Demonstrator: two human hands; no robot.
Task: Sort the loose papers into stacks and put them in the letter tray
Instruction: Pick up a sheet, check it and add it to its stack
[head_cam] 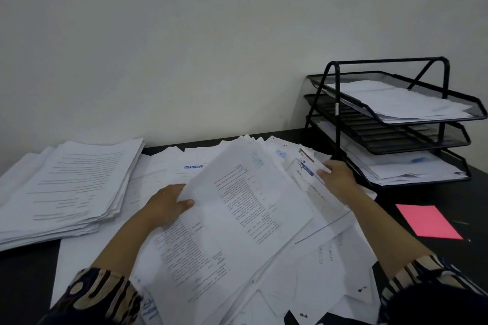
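Fingers of both hands, left hand and right hand, pinch sheets from the loose papers spread on the table; the letter tray (three tiers) holds papers in its top and bottom tiers.

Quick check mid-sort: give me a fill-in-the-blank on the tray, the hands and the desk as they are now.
The letter tray has ___ tiers.
Its ___ tier holds no paper.
The left hand pinches a printed sheet while the right hand grips papers nearer the ___.
The pink sheet lies on the desk in front of the ___.

Missing words: three; middle; tray; tray
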